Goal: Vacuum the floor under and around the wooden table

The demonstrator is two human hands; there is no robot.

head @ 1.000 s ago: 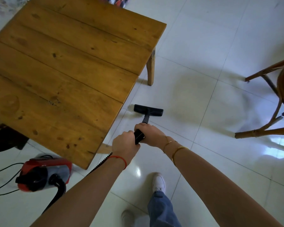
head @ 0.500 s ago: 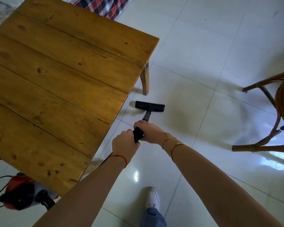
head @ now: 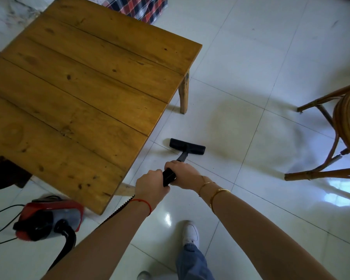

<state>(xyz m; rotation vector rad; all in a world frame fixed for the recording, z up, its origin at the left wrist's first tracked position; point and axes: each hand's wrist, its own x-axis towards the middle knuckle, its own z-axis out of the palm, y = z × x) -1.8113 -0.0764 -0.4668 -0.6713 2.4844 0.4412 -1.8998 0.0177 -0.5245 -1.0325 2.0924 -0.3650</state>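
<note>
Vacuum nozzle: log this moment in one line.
left hand: grips wand | right hand: grips wand | vacuum nozzle: on tile beside wooden table edge | canister vacuum: by near corner

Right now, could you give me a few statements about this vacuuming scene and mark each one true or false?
1. Both hands hold the vacuum wand. True: the left hand and right hand both grip it.
2. The floor nozzle sits under the wooden table. False: it lies on open tile beside the table's edge.
3. The red vacuum body stands on the tabletop. False: it is on the floor, by the table's near corner.
4. A rattan chair stands to the right. True.
</note>
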